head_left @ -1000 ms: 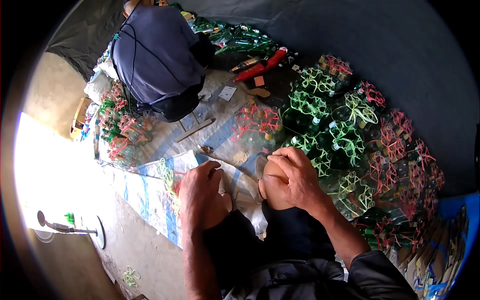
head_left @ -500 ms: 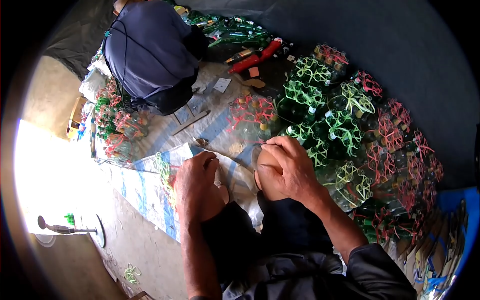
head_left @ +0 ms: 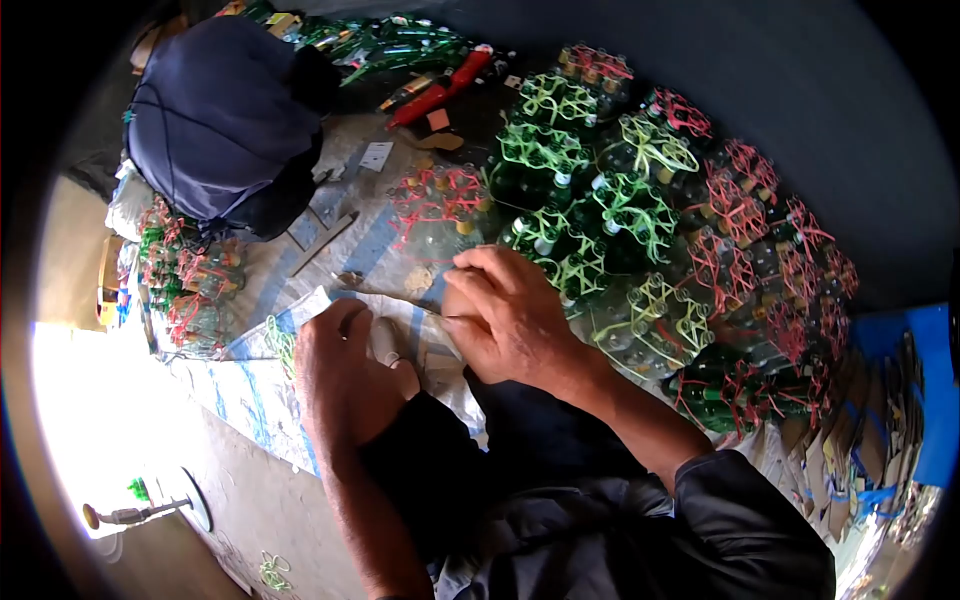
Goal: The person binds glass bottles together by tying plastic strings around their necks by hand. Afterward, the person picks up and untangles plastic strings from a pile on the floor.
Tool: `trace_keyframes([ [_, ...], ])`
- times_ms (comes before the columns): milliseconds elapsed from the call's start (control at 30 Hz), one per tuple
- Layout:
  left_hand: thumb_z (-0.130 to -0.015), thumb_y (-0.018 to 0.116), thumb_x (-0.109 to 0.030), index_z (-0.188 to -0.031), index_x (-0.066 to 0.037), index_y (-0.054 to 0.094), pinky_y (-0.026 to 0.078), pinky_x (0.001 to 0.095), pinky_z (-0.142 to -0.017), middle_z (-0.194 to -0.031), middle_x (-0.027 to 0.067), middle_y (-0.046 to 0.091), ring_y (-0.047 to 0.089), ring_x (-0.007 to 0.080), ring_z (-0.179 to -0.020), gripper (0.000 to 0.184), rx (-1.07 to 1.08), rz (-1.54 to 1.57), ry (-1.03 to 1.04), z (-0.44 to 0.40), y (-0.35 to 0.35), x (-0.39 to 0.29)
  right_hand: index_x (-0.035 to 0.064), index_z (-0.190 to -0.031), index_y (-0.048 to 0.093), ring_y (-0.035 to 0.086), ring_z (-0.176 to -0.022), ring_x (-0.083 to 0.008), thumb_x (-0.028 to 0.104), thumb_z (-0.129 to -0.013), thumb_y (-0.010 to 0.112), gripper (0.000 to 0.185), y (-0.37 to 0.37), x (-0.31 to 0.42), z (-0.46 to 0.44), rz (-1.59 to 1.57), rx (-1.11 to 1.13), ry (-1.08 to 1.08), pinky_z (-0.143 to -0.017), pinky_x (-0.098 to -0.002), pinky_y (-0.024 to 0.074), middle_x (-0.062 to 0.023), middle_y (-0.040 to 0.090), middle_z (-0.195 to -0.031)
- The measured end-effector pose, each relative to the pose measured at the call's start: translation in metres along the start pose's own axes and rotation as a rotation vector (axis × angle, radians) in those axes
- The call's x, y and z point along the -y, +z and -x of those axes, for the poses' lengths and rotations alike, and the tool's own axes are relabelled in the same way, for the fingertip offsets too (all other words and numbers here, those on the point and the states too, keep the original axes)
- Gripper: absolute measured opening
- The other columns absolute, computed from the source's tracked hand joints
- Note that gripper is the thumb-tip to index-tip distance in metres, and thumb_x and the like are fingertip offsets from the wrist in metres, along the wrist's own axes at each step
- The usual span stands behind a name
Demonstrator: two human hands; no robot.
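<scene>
Near the middle, my right hand (head_left: 515, 318) rests over my right knee with its thumb and fingers pinched together. Whatever lies in that pinch is too small to make out. My left hand (head_left: 335, 365) is over the left knee, fingers curled inward; what they hold, if anything, is hidden. Beside the left hand a bunch of light green ties (head_left: 280, 345) lies on the white and blue sheet (head_left: 245, 400). Just beyond my right hand stands a bundle of clear bottles (head_left: 440, 215) bound at the necks with red ties. Green bottles (head_left: 545, 185) with green ties stand to its right.
Several more tied bottle bundles (head_left: 735, 265) fill the right side. A person (head_left: 225, 120) crouches at upper left, beside other bundles (head_left: 200, 270). Loose green bottles (head_left: 400, 50) lie at the back. Flattened cardboard (head_left: 850, 450) stands at lower right, and a round-based stand (head_left: 190, 500) at left.
The whole scene has shifted left and slightly up as my view turned. Both hands stay over the knees with fingers curled. The crouching person appears bent further forward.
</scene>
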State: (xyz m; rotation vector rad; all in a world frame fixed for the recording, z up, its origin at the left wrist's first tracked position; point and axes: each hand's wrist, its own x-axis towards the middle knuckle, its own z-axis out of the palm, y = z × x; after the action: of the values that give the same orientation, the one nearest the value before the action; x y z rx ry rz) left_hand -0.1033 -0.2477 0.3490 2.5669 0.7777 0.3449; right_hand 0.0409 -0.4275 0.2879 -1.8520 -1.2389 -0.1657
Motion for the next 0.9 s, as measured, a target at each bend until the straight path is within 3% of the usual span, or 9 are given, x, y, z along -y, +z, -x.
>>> trace_keyframes([
  [133, -0.095, 0.071, -0.017, -0.112, 0.003, 0.075, 0.054, 0.0363, -0.074, -0.088, 0.0151, 0.075, 0.068, 0.0216, -0.075, 0.027, -0.025, -0.001, 0.082, 0.000, 0.009, 0.004, 0.0021, -0.123, 0.065, 0.057, -0.123, -0.0367, 0.027, -0.086, 0.081, 0.048, 0.002, 0.000, 0.006, 0.009, -0.018, 0.008, -0.106, -0.0496, 0.0458, -0.0152, 0.058, -0.130],
  [267, -0.095, 0.069, -0.018, -0.111, 0.005, 0.074, 0.053, 0.0362, -0.074, -0.089, 0.0153, 0.075, 0.068, 0.0210, -0.077, 0.028, 0.038, 0.181, -0.117, -0.011, 0.021, 0.031, 0.0027, -0.129, 0.067, 0.058, -0.131, -0.0355, 0.021, -0.083, 0.082, 0.052, -0.001, 0.003, 0.011, 0.053, 0.012, 0.032, -0.108, -0.0492, 0.0496, -0.0130, 0.056, -0.140],
  [333, -0.095, 0.069, -0.018, -0.111, 0.005, 0.074, 0.053, 0.0361, -0.074, -0.088, 0.0153, 0.075, 0.068, 0.0207, -0.077, 0.028, 0.014, 0.069, 0.051, -0.006, 0.020, 0.026, 0.0023, -0.129, 0.067, 0.058, -0.132, -0.0357, 0.020, -0.083, 0.082, 0.052, -0.001, 0.004, 0.013, 0.053, -0.007, 0.025, -0.110, -0.0489, 0.0491, -0.0131, 0.057, -0.139],
  [467, -0.062, 0.083, -0.021, -0.105, -0.002, 0.076, 0.058, 0.0393, -0.092, -0.111, 0.0168, 0.074, 0.072, 0.0368, -0.103, 0.048, 0.148, 0.280, -0.376, -0.020, 0.016, 0.029, 0.0004, -0.133, 0.066, 0.057, -0.136, -0.0352, 0.018, -0.087, 0.080, 0.051, -0.010, -0.008, 0.014, -0.175, 0.028, 0.039, -0.117, -0.0468, 0.0462, -0.0145, 0.060, -0.139],
  [567, -0.095, 0.069, -0.017, -0.110, 0.003, 0.074, 0.053, 0.0362, -0.074, -0.087, 0.0149, 0.075, 0.068, 0.0203, -0.076, 0.026, 0.105, 0.233, -0.077, -0.016, 0.025, 0.049, 0.0004, -0.135, 0.065, 0.061, -0.129, -0.0326, 0.019, -0.099, 0.073, 0.041, -0.018, -0.031, 0.018, -0.492, -0.009, 0.181, -0.113, -0.0421, 0.0477, -0.0157, 0.064, -0.134],
  [633, -0.095, 0.069, -0.017, -0.110, 0.003, 0.075, 0.053, 0.0363, -0.074, -0.086, 0.0146, 0.075, 0.068, 0.0205, -0.076, 0.026, 0.111, 0.215, -0.102, -0.015, 0.023, 0.044, 0.0011, -0.134, 0.065, 0.064, -0.123, -0.0323, 0.020, -0.101, 0.073, 0.039, -0.026, -0.062, 0.023, -0.497, 0.014, 0.462, -0.108, -0.0397, 0.0495, -0.0176, 0.066, -0.129],
  [700, -0.095, 0.069, -0.017, -0.110, 0.003, 0.075, 0.054, 0.0364, -0.074, -0.086, 0.0144, 0.075, 0.068, 0.0209, -0.076, 0.026, 0.113, 0.194, -0.120, -0.015, 0.020, 0.039, 0.0043, -0.131, 0.066, 0.065, -0.114, -0.0370, 0.029, -0.098, 0.074, 0.042, -0.013, -0.114, 0.041, 0.014, -0.095, 0.311, -0.097, -0.0435, 0.0535, -0.0165, 0.066, -0.120],
  [800, -0.095, 0.069, -0.018, -0.111, 0.003, 0.075, 0.054, 0.0366, -0.074, -0.087, 0.0148, 0.076, 0.069, 0.0214, -0.077, 0.027, 0.114, 0.156, -0.128, -0.016, 0.021, 0.037, 0.0073, -0.135, 0.063, 0.057, -0.127, -0.0350, 0.052, -0.092, 0.072, 0.062, 0.005, -0.174, 0.060, 0.307, -0.014, 0.459, -0.109, -0.0479, 0.0445, -0.0146, 0.061, -0.131],
  [900, -0.095, 0.069, -0.018, -0.111, 0.004, 0.074, 0.055, 0.0367, -0.076, -0.088, 0.0158, 0.076, 0.070, 0.0217, -0.078, 0.028, 0.117, 0.145, -0.116, -0.017, 0.024, 0.039, 0.0100, -0.146, 0.058, 0.046, -0.139, -0.0362, 0.056, -0.094, 0.068, 0.069, 0.022, -0.207, 0.070, 0.394, 0.044, 0.490, -0.117, -0.0519, 0.0355, -0.0133, 0.049, -0.148],
])
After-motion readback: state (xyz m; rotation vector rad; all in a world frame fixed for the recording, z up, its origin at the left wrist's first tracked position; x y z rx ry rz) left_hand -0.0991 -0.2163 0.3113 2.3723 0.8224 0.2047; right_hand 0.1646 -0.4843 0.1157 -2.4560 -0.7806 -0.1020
